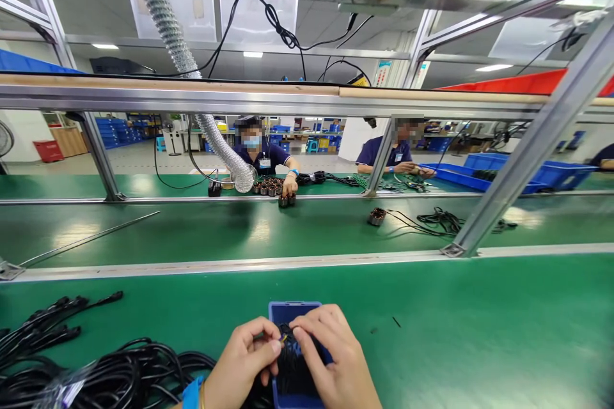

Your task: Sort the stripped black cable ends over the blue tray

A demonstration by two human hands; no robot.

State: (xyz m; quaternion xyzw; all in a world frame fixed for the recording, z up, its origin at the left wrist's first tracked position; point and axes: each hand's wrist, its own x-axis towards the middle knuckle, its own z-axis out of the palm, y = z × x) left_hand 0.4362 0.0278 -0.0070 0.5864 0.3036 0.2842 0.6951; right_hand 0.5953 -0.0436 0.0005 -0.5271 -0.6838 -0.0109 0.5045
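My left hand (246, 358), with a blue band at its wrist, pinches thin coloured wire ends (284, 337) between thumb and forefinger. Yellow shows at their tips; the rest is covered by my fingers. Close beside them, the thumb and forefinger of my right hand (334, 351) are pinched together. What they hold, if anything, is too small to make out. Both hands are over a blue bin (295, 303) that contains small black pieces (291, 367), partly hidden by my fingers. To the left lies a bundle of thick black cables (129, 374).
Black cable ends with connectors (52, 323) lie at far left. Beyond a metal rail (240, 267), a wound coil (377, 216) with black leads rests on the green belt. A slanted metal post (518, 140) stands at right. Two co-workers sit opposite; one's hand (290, 184) touches coils.
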